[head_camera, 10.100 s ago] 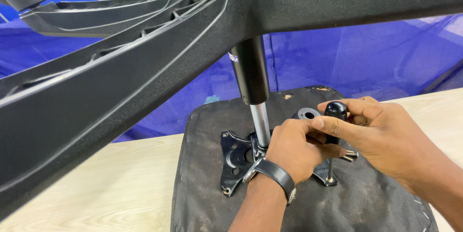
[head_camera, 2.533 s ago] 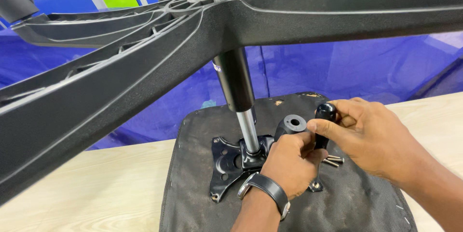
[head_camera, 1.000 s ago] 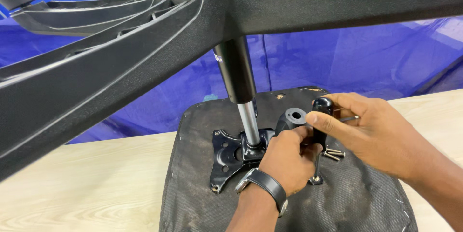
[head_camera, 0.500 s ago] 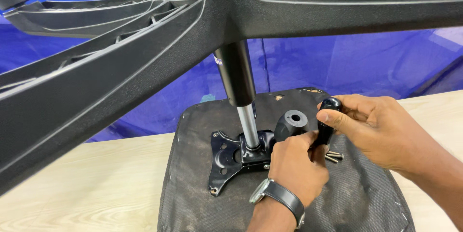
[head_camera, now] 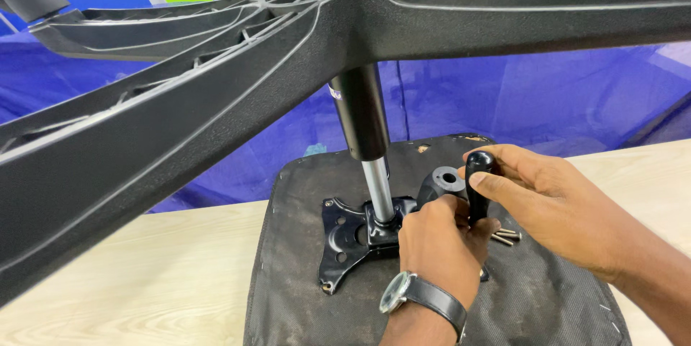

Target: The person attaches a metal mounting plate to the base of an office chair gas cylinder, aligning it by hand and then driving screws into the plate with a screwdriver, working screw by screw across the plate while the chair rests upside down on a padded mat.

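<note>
black plastic everywhere: an upturned chair seat [head_camera: 432, 303] lies on the pale wooden table [head_camera: 129, 274], its metal mounting plate [head_camera: 345, 234] facing up; the gas cylinder [head_camera: 363, 130] rises from the plate into the star-shaped chair base [head_camera: 216, 80] overhead; the left hand [head_camera: 439, 245], watch on the wrist, is clenched around the foot of a black lever [head_camera: 479, 188]; the right hand [head_camera: 554, 206] pinches the lever's rounded top, just beside a hollow black knob [head_camera: 440, 182]; loose bolts [head_camera: 504, 236] lie under the right hand's grip.
</note>
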